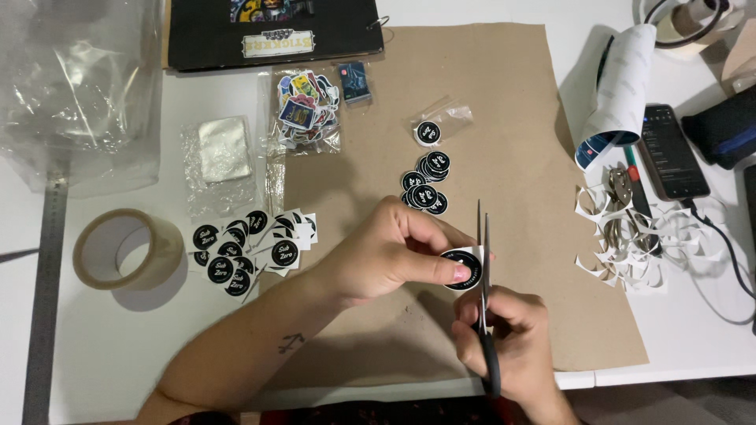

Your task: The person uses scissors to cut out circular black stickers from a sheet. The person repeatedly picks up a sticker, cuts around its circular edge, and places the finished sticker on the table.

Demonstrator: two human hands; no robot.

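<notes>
We pinch the round black sticker (462, 267) in our left hand (394, 252) while our right hand (504, 330), fingers closed on the scissors (484, 291), trims its white edge, turning it next.

Tape roll (126, 250) left of paper sheet (504, 142) (phone (672, 151) right).

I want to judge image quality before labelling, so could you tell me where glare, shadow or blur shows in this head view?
Head view: even overhead light, mostly sharp; glare on the plastic bag; soft shadows under the tape roll and the left hand; scissors in the right hand look crisp.
</notes>
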